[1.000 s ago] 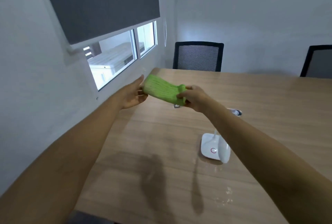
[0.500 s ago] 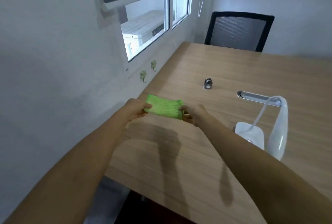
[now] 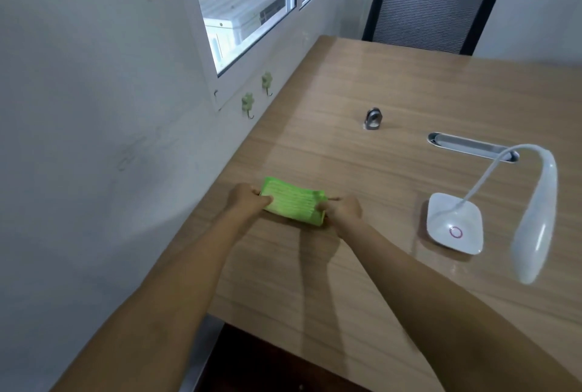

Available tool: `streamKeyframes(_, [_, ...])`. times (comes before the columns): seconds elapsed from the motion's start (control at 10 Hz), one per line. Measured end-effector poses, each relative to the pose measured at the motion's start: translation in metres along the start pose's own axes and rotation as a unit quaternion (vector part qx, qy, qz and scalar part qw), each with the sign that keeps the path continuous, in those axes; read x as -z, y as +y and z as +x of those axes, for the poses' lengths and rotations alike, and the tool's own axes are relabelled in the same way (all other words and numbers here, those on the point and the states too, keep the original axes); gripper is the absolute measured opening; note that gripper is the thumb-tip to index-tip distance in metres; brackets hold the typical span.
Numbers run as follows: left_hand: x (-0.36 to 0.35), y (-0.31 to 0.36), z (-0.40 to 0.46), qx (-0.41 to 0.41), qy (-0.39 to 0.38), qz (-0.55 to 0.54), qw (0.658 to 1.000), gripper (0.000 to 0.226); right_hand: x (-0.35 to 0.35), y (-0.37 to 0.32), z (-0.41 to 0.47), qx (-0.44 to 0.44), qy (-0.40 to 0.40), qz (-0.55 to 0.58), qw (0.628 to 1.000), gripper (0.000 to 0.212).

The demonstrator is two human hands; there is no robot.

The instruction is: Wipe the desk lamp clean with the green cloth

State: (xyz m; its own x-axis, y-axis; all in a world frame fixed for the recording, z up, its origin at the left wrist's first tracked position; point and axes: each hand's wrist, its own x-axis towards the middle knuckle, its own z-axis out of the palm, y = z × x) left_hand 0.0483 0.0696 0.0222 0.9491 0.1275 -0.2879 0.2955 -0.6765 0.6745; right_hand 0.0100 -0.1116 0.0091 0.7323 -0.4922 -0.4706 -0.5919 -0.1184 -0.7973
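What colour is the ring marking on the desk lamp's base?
Pinkish red: a small ring on the white desk lamp base, seen in the head view.

Ribbed green cloth (image 3: 293,204), glossy plastic lamp (image 3: 455,223), woodgrain table (image 3: 378,265).

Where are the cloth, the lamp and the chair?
cloth (image 3: 291,204), head view, middle of its ribbed top
lamp (image 3: 455,223), head view, on its flat white base
chair (image 3: 431,10), head view, on its mesh back

Past where we grip, we see a small metal thing (image 3: 373,119) on the wooden table (image 3: 393,86), a black chair (image 3: 431,10) and two hooks (image 3: 248,103).
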Motion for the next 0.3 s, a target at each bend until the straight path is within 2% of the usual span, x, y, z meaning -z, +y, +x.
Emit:
streamKeyframes(0.2, [-0.006, -0.006, 0.006, -0.016, -0.001, 0.052, 0.998, 0.036, 0.001, 0.018, -0.008, 0.043, 0.0, -0.063, 0.997, 0.028])
streamKeyframes(0.3, [-0.007, -0.002, 0.009, -0.012, 0.028, 0.087, 0.996, 0.052, 0.01, 0.02, -0.015, 0.083, 0.017, -0.067, 0.994, 0.039])
